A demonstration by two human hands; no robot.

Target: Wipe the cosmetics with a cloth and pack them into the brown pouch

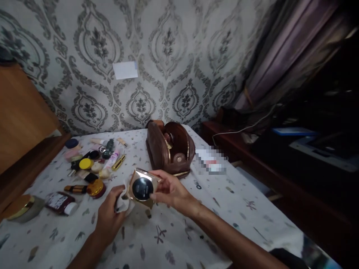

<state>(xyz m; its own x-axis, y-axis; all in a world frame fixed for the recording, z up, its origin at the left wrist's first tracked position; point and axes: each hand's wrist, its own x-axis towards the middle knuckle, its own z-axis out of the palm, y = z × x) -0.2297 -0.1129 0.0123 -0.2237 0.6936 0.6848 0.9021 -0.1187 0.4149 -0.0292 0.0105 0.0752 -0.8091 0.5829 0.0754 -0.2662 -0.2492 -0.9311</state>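
Note:
My right hand (169,190) grips a shiny gold compact (138,173) by its right side, thumb on the face. A round black label with small print faces me. To its left, my left hand (112,207) is closed on a crumpled white wipe (122,201), held close against the compact's left edge. Both hands are above the patterned white cloth. Just behind them stands a brown toiletry bag (157,149), unzipped, its dark inside partly showing.
Several cosmetics lie at the left, among them a yellow-lidded jar (86,163), a gold tube (118,163), an amber jar (96,188) and a dark red bottle (60,203). A blurred-out item (211,160) lies right of the bag. A wooden panel (25,116) borders the left.

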